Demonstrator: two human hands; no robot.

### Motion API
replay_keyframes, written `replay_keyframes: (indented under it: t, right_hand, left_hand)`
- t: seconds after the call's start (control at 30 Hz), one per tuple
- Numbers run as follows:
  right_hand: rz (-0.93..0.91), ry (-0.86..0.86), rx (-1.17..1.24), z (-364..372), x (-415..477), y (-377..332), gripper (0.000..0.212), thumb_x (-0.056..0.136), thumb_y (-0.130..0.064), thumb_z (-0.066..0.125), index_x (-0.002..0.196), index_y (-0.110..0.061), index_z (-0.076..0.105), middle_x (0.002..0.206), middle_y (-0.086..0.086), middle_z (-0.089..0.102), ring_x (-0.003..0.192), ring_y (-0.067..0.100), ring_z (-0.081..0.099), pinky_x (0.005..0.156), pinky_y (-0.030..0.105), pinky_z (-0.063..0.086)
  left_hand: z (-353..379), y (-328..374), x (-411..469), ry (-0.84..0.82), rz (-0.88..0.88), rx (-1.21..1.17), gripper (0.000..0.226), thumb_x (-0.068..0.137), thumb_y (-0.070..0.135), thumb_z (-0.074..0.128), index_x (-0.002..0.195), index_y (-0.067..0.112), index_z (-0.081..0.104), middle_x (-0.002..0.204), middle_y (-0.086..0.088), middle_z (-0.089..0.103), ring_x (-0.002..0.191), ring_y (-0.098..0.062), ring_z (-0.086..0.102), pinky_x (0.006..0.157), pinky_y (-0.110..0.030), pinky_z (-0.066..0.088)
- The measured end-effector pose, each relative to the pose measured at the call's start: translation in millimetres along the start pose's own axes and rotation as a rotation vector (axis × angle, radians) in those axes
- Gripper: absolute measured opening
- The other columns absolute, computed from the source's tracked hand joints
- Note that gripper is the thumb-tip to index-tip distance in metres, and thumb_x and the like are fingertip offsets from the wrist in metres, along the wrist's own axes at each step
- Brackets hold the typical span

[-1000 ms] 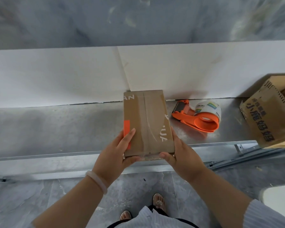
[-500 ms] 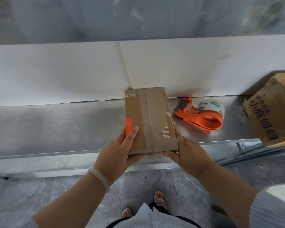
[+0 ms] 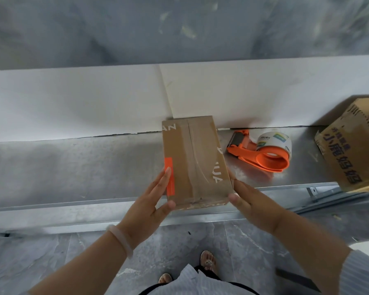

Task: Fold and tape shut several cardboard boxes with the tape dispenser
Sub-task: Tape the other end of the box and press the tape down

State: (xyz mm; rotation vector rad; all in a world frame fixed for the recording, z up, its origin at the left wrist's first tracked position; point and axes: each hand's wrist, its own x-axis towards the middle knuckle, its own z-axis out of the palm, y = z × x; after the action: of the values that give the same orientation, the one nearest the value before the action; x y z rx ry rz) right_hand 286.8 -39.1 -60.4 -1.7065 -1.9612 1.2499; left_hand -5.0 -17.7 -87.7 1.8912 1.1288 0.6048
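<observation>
Currently: cardboard box (image 3: 197,160), top seam taped, sits just left of the tape dispenser (image 3: 262,152). Left hand (image 3: 149,207) and right hand (image 3: 251,201) flank its near corners, fingers straight, pressing the sides. Judged step: finishing this box. Next: set it aside and fetch another.

A: What colour is the small box (image 3: 196,162)?
B: Brown cardboard, white letters, an orange strip (image 3: 169,177) on it.
A: The tape dispenser (image 3: 264,165)?
B: Orange; its roll (image 3: 274,141) is white with green and yellow marks.
A: The larger box (image 3: 347,150)?
B: Brown, with dark blue characters.
</observation>
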Motion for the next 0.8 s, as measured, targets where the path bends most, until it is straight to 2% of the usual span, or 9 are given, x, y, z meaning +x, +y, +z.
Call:
replay_keyframes:
  t: [0.07, 0.13, 0.23, 0.3, 0.43, 0.5, 0.6, 0.7, 0.8]
  right_hand:
    - [0.108, 0.138, 0.399, 14, -3, -15, 0.066, 0.086, -0.075, 0.029, 0.146, -0.048, 0.033, 0.142, -0.032, 0.044, 0.135, -0.009, 0.035, 0.118, 0.029, 0.027]
    - [0.250, 0.303, 0.652, 29, 0, -35, 0.047, 0.093, -0.067, 0.032, 0.132, -0.049, 0.050, 0.127, -0.025, 0.058, 0.126, -0.001, 0.046, 0.110, 0.027, 0.033]
    - [0.360, 0.446, 0.682, 47, 5, -53, 0.038, 0.105, -0.043, 0.030, 0.134, -0.039, 0.053, 0.117, -0.018, 0.058, 0.102, -0.002, 0.050, 0.082, 0.011, 0.034]
    - [0.399, 0.507, 0.740, 49, 7, -56, 0.039, 0.106, -0.038, 0.029, 0.137, -0.034, 0.054, 0.114, -0.018, 0.059, 0.104, 0.000, 0.050, 0.076, 0.007, 0.033]
    - [0.474, 0.543, 0.799, 47, 9, -57, 0.039, 0.105, -0.046, 0.026, 0.129, -0.037, 0.056, 0.095, -0.025, 0.055, 0.104, 0.008, 0.047, 0.091, 0.022, 0.031]
    - [0.481, 0.520, 0.771, 45, 10, -57, 0.041, 0.104, -0.048, 0.025, 0.130, -0.036, 0.055, 0.101, -0.018, 0.057, 0.102, 0.008, 0.048, 0.092, 0.024, 0.031]
    - [0.477, 0.532, 0.705, 41, 11, -55, 0.042, 0.105, -0.044, 0.028, 0.127, -0.031, 0.061, 0.101, -0.015, 0.062, 0.098, 0.007, 0.056, 0.087, 0.025, 0.036]
    - [0.476, 0.601, 0.659, 26, 2, -43, 0.038, 0.103, -0.044, 0.038, 0.109, -0.027, 0.071, 0.090, -0.013, 0.068, 0.087, 0.003, 0.060, 0.071, 0.020, 0.042]
    - [0.463, 0.629, 0.593, 6, -6, -32, 0.032, 0.100, -0.042, 0.046, 0.086, -0.029, 0.072, 0.086, -0.011, 0.068, 0.086, 0.005, 0.060, 0.065, 0.018, 0.039]
  left_hand:
    - [14, 16, 2, 0.064, -0.152, -0.268, 0.084, 0.081, 0.083, 0.032, 0.150, 0.048, 0.000, 0.157, 0.025, 0.014, 0.140, 0.008, 0.024, 0.115, -0.025, 0.029]
    - [30, 32, 10, 0.188, -0.296, -0.439, 0.094, 0.076, 0.084, 0.039, 0.153, 0.041, 0.006, 0.155, 0.019, 0.026, 0.138, 0.006, 0.031, 0.116, -0.027, 0.028]
    - [47, 45, 20, 0.377, -0.420, -0.472, 0.066, 0.095, 0.052, 0.046, 0.153, 0.030, 0.022, 0.136, 0.013, 0.051, 0.119, 0.003, 0.051, 0.100, -0.020, 0.044]
    - [50, 49, 21, 0.436, -0.460, -0.513, 0.050, 0.102, 0.037, 0.036, 0.151, 0.029, 0.029, 0.132, 0.016, 0.053, 0.115, 0.005, 0.052, 0.092, -0.012, 0.042]
    - [47, 52, 21, 0.447, -0.519, -0.693, 0.047, 0.103, 0.040, 0.029, 0.150, 0.032, 0.033, 0.144, 0.012, 0.047, 0.128, -0.004, 0.046, 0.104, -0.019, 0.037]
    - [46, 56, 21, 0.440, -0.529, -0.718, 0.047, 0.103, 0.039, 0.029, 0.150, 0.032, 0.031, 0.144, 0.013, 0.046, 0.128, -0.004, 0.046, 0.102, -0.016, 0.037]
    - [45, 63, 16, 0.426, -0.509, -0.638, 0.044, 0.105, 0.034, 0.030, 0.149, 0.032, 0.034, 0.139, 0.016, 0.049, 0.123, -0.002, 0.048, 0.090, -0.006, 0.037]
    - [41, 66, 4, 0.358, -0.503, -0.636, 0.033, 0.105, 0.027, 0.035, 0.132, 0.041, 0.046, 0.129, 0.019, 0.056, 0.120, -0.002, 0.053, 0.101, -0.022, 0.043]
    - [27, 59, -5, 0.446, -0.503, -0.479, 0.039, 0.100, 0.028, 0.047, 0.136, 0.039, 0.037, 0.139, 0.011, 0.045, 0.128, -0.007, 0.044, 0.106, -0.029, 0.037]
